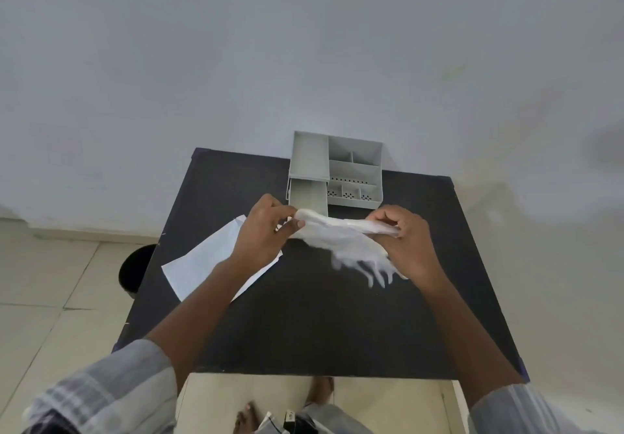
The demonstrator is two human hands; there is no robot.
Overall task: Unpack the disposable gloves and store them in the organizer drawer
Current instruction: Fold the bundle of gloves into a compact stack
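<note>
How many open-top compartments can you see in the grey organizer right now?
6 in the organizer: two at the back right, one long one across the middle, three small perforated ones in the front row. The left side is covered by a flat lid over the pulled-out drawer; more may be hidden.

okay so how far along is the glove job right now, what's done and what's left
Done: the gloves are out of their white packet, which lies flat on the black table, and the organizer drawer is pulled open. In hand: left hand and right hand hold the gloves between them. Left: putting them in the drawer.
</note>
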